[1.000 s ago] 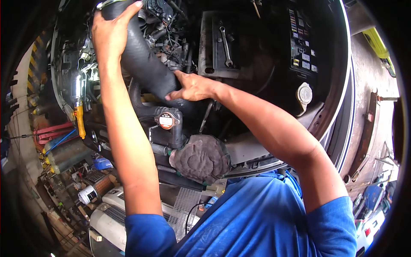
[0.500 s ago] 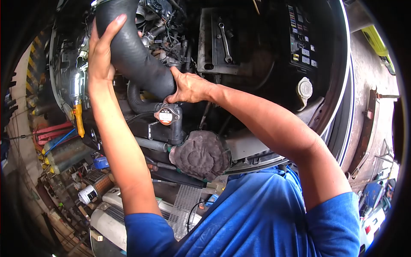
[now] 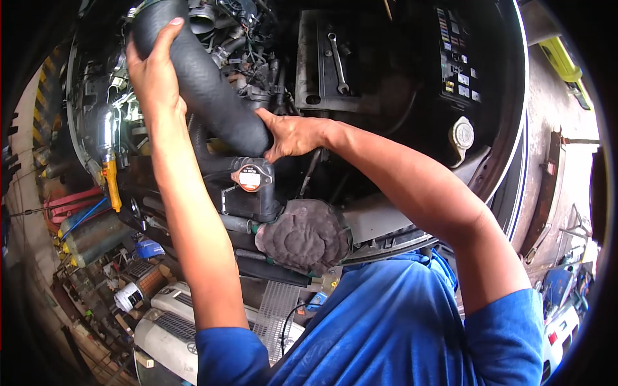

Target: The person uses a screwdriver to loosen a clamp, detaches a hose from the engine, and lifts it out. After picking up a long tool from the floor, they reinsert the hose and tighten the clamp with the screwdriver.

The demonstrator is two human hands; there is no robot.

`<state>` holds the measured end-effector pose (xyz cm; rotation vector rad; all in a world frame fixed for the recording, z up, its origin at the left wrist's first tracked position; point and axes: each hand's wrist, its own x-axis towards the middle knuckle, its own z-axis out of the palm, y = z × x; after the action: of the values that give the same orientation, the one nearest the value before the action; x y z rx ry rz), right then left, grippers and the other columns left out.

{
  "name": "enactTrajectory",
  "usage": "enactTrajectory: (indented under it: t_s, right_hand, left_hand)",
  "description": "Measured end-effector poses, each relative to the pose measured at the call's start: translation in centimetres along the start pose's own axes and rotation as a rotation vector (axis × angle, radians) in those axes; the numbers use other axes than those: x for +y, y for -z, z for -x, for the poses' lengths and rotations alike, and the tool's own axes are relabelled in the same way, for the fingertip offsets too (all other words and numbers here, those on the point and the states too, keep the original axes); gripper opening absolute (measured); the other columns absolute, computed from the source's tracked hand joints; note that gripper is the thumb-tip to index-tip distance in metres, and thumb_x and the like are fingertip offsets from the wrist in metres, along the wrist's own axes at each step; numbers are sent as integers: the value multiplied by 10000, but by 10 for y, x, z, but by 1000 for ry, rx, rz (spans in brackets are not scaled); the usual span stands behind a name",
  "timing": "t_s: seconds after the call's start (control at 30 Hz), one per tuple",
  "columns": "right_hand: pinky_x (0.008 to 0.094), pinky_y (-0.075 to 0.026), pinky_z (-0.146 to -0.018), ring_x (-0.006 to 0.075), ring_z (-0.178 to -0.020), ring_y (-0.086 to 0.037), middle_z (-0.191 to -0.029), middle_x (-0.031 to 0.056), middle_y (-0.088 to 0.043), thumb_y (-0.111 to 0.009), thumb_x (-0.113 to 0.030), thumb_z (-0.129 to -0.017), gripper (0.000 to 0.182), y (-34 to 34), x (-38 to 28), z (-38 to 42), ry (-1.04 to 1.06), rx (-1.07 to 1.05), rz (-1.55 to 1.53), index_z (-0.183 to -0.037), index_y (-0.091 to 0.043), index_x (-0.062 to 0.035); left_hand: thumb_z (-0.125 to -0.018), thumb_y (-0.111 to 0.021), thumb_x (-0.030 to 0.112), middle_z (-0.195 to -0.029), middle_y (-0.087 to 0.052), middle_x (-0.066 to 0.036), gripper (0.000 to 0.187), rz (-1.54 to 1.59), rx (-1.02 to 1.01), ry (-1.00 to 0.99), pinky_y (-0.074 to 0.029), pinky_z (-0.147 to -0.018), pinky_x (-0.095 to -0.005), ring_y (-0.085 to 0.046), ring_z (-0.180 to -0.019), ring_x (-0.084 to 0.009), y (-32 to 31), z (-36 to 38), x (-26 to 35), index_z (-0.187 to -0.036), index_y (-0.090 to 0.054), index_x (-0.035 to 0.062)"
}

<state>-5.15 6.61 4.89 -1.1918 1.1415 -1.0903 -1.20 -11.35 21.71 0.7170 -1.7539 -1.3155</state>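
A thick black curved hose [image 3: 206, 80] lies diagonally over the engine bay, held at both ends. My left hand [image 3: 154, 67] wraps round its upper end, thumb on top and the other fingers mostly hidden behind it. At the lower end my right hand [image 3: 290, 134] grips the hose, its thumb and a finger showing. Just below that end is the radiator cap [image 3: 251, 178] with a white label. A dark cloth bundle [image 3: 306, 237] rests near the front edge of the bay.
A wrench [image 3: 338, 63] lies on the engine cover. A lit work lamp with a yellow handle [image 3: 111, 183] stands at the left. The fuse box [image 3: 456, 58] and a white reservoir cap [image 3: 461, 134] are at the right. Below left is a white bumper part [image 3: 164, 334].
The hose's upper end has moved slightly left with my left hand. Its lower end and my right hand have shifted a little to the right. Both hands keep their hold.
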Motion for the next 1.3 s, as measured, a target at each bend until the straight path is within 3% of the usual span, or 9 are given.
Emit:
enactTrajectory:
  t_s: [0.2,0.33,0.5,0.53,0.6,0.73,1.0,1.2,1.3]
  right_hand:
    - [483,-505,-942,425,-1144,-660,-1116,251,-709,-878,-252,-757,990,-9,-24,6,-296,-9,366,-1495,-233,-106]
    - [477,-513,-920,427,-1102,-674,-1088,246,-712,-861,-249,-756,951,-11,-24,4,-310,-8,423,-1478,-261,-98]
    - [478,-507,-857,428,-1020,-688,-983,242,-707,-835,-177,-788,821,-1,-6,-4,-207,-31,242,-1418,-312,-109]
    - [475,-507,-851,423,-1016,-689,-980,244,-704,-828,-178,-791,807,-1,-1,-6,-216,-27,244,-1411,-316,-102]
    - [470,-507,-839,413,-1006,-693,-973,249,-699,-814,-179,-798,779,0,13,-10,-231,-12,249,-1397,-325,-87]
    - [476,-523,-868,428,-1056,-681,-1039,251,-709,-842,-240,-785,821,-6,21,-18,-288,-109,398,-1396,-335,-29]
    - [461,-531,-921,388,-1144,-679,-1158,240,-716,-828,-349,-809,998,-18,2,-19,-471,-159,608,-1543,-233,-26]
    - [435,-542,-926,373,-1150,-681,-1183,233,-716,-786,-449,-829,1013,-13,6,-20,-553,-174,640,-1524,-256,63]
    - [456,-542,-927,421,-1138,-666,-1144,286,-693,-839,-419,-798,976,-13,5,-15,-476,-123,621,-1447,-311,83]
  left_hand:
    - [-798,-839,89,-1123,-703,-113,552,-36,110,-29,-539,-898,-337,-690,-984,-205,-2,1,-5,-1289,-604,-3]
    - [-789,-844,56,-1173,-689,-140,750,-18,148,-81,-555,-892,-338,-695,-993,-213,-3,20,9,-1429,-462,-26]
    - [-782,-851,84,-1152,-686,-117,645,15,82,-27,-517,-939,-352,-673,-1009,-216,2,1,-15,-1347,-554,-10]
    - [-798,-852,127,-1159,-675,-145,620,-29,70,-39,-564,-833,-356,-684,-965,-237,5,-9,-27,-1333,-574,-19]
    - [-789,-849,117,-1207,-669,-123,675,-50,73,41,-505,-962,-362,-656,-1054,-222,4,-15,-41,-1376,-541,-10]
    - [-835,-811,139,-1197,-658,-131,599,1,45,20,-583,-824,-367,-684,-985,-231,27,7,-49,-1352,-549,-13]
    - [-849,-817,140,-1218,-645,-125,684,45,-57,-19,-555,-877,-346,-660,-1009,-210,29,34,-29,-1436,-488,16]
    - [-865,-804,123,-1137,-681,-88,612,84,-277,-30,-544,-863,-291,-666,-944,-161,-5,28,-36,-1396,-522,11]
    - [-879,-788,186,-1181,-651,-115,632,20,-149,7,-560,-849,-329,-670,-949,-192,5,22,-34,-1421,-503,28]
